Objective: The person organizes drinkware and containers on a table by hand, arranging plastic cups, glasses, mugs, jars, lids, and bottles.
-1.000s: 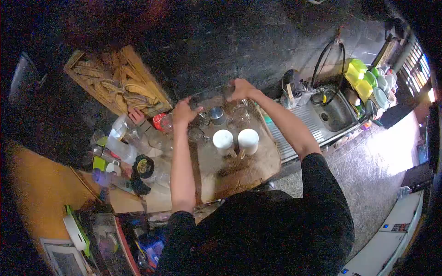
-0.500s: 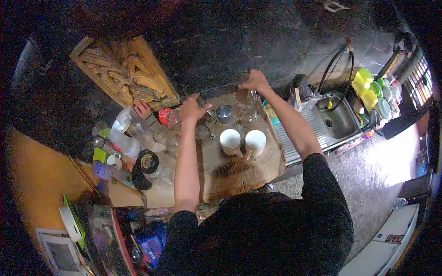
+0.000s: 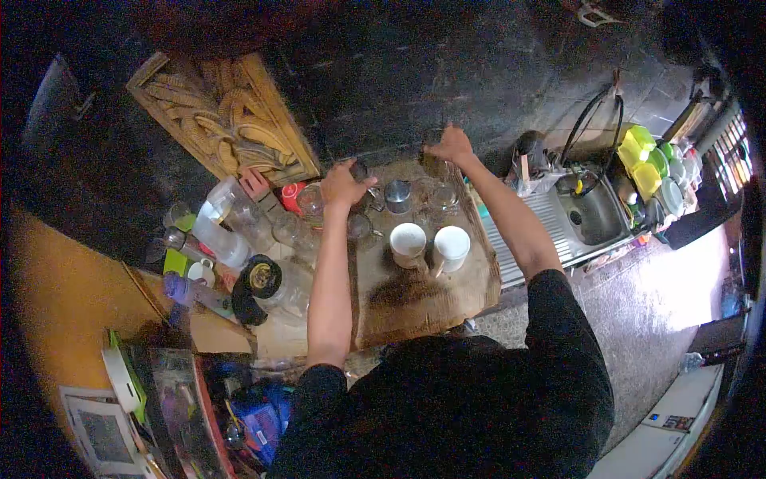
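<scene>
My left hand (image 3: 343, 188) is closed around a dark-looking glass (image 3: 359, 169) near the back edge of the wooden counter. At the back right, my right hand (image 3: 452, 147) grips a clear glass (image 3: 435, 166) close to the wall, its fingers partly hidden. Between the hands stands a grey metal cup (image 3: 397, 195), with a clear glass mug (image 3: 443, 195) to its right. Nearer to me, a white mug (image 3: 408, 240) and a second white mug (image 3: 452, 245) stand side by side. Another glass mug (image 3: 361, 227) sits just below my left hand.
Jars, bottles and a black-lidded jar (image 3: 263, 275) crowd the counter's left side. A carved wooden panel (image 3: 227, 120) leans on the dark wall. To the right are a steel sink (image 3: 594, 215), a looped hose (image 3: 592, 104) and stacked dishes (image 3: 662, 172).
The view has shifted slightly, so the counter and its contents sit a little farther right. Both hands stay beside the same glasses, with little visible movement.
</scene>
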The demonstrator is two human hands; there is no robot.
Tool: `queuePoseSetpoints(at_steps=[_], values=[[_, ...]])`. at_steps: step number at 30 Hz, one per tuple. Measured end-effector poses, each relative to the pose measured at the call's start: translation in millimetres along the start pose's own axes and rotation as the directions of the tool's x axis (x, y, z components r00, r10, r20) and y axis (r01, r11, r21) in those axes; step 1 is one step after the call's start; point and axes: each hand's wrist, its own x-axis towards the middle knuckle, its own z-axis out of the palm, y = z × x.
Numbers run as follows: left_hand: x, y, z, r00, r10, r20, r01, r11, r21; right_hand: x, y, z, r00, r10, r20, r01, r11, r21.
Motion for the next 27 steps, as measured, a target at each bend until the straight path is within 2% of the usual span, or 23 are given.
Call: queuePoseSetpoints(at_steps=[5, 7, 8, 10, 11, 13, 14, 16, 20, 23, 25, 27], values=[[-3, 0, 0, 1.000, -0.006, -0.015, 0.006, 1.000, -0.021, -3, -6, -3, 0.999, 0.004, 0.033, -0.002, 0.998, -0.069], [-2, -1, 2, 1.000, 0.006, -0.026, -0.006, 1.000, -0.009, -31, -43, -38, 0.995, -0.055, -0.088, 0.023, 0.945, -0.326], [-2, 0, 2, 1.000, -0.002, -0.023, 0.002, 1.000, -0.014, -34, -55, -44, 0.995, -0.059, -0.080, 0.029, 0.943, -0.331], [0, 2, 0, 1.000, -0.017, 0.025, 0.018, 1.000, -0.014, -35, -72, -46, 0.954, -0.299, -0.014, 0.277, 0.899, -0.338], [-2, 3, 0, 0.999, -0.020, 0.027, 0.020, 1.000, -0.015, -38, -80, -40, 0.954, -0.300, -0.011, 0.278, 0.899, -0.339], [-3, 2, 6, 0.999, -0.006, -0.053, 0.005, 1.000, -0.025, -37, -85, -12, 0.846, -0.432, 0.311, 0.506, 0.836, -0.214], [-4, 2, 8, 0.999, -0.008, -0.054, 0.006, 1.000, -0.026, -37, -83, 6, 0.845, -0.433, 0.312, 0.507, 0.835, -0.215], [-5, 2, 12, 0.995, -0.023, -0.094, 0.017, 0.998, -0.067, -41, -81, 36, 0.716, -0.458, 0.527, 0.543, 0.840, -0.008], [-4, -8, 26, 0.992, -0.016, -0.126, -0.007, 0.984, -0.176, -35, -85, 62, 0.666, -0.460, 0.587, 0.600, 0.798, -0.055], [0, -13, 37, 0.983, 0.036, -0.181, -0.065, 0.986, -0.153, -12, -58, 101, 0.728, -0.399, 0.557, 0.550, 0.825, -0.129], [4, -12, 39, 0.985, -0.057, -0.166, 0.042, 0.995, -0.091, -17, -50, 94, 0.712, -0.528, 0.463, 0.542, 0.833, 0.116], [4, -10, 37, 0.983, -0.076, -0.169, 0.061, 0.994, -0.092, -26, -58, 78, 0.681, -0.521, 0.515, 0.578, 0.814, 0.060]])
